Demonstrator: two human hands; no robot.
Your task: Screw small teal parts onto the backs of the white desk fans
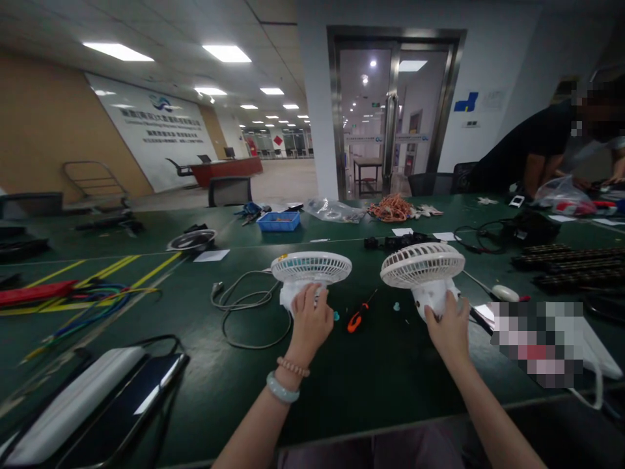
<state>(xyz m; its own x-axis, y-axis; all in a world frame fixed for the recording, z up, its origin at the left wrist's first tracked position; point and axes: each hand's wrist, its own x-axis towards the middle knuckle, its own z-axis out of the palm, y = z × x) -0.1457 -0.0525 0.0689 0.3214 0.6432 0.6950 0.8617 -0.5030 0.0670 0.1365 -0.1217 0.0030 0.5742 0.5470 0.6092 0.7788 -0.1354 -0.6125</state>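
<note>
Two small white fans lie on the green table with their round grilles facing upward and away. My left hand [312,319], with a bead bracelet and a pale bangle at the wrist, is closed around the body of the left fan [312,266]. Fingers of my right hand [448,324] wrap the body of the right fan [422,264], which tilts a little. Between the two lies an orange-and-black screwdriver [358,319]. Small teal pieces [396,306] rest near it. A grey cable [249,303] loops beside the left fan.
Behind the fans are a blue tray [278,221], a clear plastic bag [334,210] and an orange cord bundle [392,207]. A dark tablet-like device [129,413] lies at front left, near coloured wires [92,312]. Another person [532,146] leans over the table at far right.
</note>
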